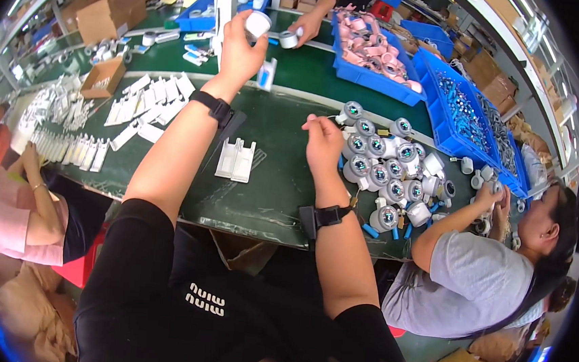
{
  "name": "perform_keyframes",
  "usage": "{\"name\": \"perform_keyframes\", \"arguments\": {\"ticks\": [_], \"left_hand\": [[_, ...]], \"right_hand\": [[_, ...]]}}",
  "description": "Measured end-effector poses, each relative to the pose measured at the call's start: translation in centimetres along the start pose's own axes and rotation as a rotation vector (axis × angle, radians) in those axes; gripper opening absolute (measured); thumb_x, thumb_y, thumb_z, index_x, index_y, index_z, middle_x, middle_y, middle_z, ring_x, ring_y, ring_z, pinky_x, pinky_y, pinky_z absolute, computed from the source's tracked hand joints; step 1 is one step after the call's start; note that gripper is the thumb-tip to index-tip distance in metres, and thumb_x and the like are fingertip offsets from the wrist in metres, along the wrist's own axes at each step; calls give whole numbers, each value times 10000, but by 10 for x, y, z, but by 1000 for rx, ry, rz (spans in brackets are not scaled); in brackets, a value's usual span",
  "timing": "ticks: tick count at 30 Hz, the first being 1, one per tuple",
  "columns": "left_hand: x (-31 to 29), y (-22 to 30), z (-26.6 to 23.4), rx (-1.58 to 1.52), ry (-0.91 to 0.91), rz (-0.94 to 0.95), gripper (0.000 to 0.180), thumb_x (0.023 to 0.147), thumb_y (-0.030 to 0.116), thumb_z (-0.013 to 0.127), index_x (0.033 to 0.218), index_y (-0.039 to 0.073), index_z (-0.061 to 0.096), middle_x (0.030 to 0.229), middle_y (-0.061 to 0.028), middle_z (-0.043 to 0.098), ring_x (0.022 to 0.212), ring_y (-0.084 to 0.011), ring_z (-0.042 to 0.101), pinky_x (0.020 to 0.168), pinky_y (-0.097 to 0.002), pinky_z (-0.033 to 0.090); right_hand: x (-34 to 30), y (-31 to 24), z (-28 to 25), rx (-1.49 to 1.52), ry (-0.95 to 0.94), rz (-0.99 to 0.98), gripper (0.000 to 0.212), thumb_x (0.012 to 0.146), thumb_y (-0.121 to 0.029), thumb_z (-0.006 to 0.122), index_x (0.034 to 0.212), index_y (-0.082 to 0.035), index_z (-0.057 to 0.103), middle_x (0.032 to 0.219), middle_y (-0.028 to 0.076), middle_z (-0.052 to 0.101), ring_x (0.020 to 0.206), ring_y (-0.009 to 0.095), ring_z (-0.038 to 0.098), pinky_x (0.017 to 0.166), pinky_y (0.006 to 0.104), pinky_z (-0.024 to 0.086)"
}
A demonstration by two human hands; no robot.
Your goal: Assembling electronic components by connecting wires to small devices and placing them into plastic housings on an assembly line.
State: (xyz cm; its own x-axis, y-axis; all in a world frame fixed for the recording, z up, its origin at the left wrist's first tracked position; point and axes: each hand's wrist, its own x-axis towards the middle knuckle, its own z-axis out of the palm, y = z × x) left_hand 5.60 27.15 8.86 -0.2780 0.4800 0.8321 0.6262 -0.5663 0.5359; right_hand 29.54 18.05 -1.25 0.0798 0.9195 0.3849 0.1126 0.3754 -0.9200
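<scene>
The left hand (241, 49) is raised beyond the tabletop's far edge, its fingers closed around a white, cup-like cylindrical plastic part (257, 24). A blurred white-and-blue piece (266, 74) shows just below it; whether it hangs from that part cannot be told. The right hand (324, 144), well apart from the left, is over the tabletop (273, 210) with fingers curled and thumb near the forefinger; whether anything small sits between them cannot be made out.

Between the forearms, toward the near edge, two white channel-shaped plastic pieces (235, 160) lie side by side. Toward the right end, white round housings with dark, shiny domes (373, 167) crowd together, with blue cylinders (370, 230) among them near the near edge.

The work seems partway: the domes appear fitted on many housings, while the channel-shaped pieces lie separate from them and more white elongated plastic pieces (151, 102) are spread loose toward the left end. Whether any unit is finished cannot be judged.

Past the far edge, a co-worker's hand (307, 28) holds a white-and-grey cylinder (288, 39), beside a blue plastic crate of pink parts (416, 87).
</scene>
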Motion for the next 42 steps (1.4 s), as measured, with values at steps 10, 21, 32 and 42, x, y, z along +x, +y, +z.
{"name": "perform_keyframes", "arguments": {"ticks": [10, 21, 32, 42], "left_hand": [[-13, -29, 79, 832, -874, -356, 569, 915, 339, 696, 1412, 63, 680, 1581, -255, 482, 1492, -447, 398, 1169, -548, 439], [-6, -93, 140, 1020, -842, -238, 693, 953, 186, 672, 1608, 141, 448, 1662, -129, 433, 1557, -404, 379, 1169, -575, 464], [2, -37, 93, 418, -651, -134, 599, 894, 488, 844, 1306, 86, 678, 1106, -150, 751, 1002, -313, 747, 909, -495, 528], [-79, 75, -52, -694, -241, -571, 320, 1029, 175, 776, 1274, 12, 653, 1036, -83, 767, 842, -145, 763, 683, -289, 614]], "right_hand": [[-10, -13, 13, -125, -56, -147, 363, 993, -208, 712, 731, 10, 584, 589, 172, 541, 487, 291, 520, 515, 411, 416], [-12, -14, 33, -392, -235, -464, 285, 918, -192, 731, 699, -48, 618, 712, 152, 659, 670, 380, 680, 600, 494, 534], [0, -6, 18, -397, 61, -455, 504, 847, -164, 779, 1287, 5, 602, 1205, 227, 625, 1124, 449, 570, 969, 541, 486], [-17, -27, 13, 751, -889, 370, 349, 1107, -182, 630, 1388, 25, 613, 1123, 114, 737, 961, 216, 720, 895, 363, 590]]}}
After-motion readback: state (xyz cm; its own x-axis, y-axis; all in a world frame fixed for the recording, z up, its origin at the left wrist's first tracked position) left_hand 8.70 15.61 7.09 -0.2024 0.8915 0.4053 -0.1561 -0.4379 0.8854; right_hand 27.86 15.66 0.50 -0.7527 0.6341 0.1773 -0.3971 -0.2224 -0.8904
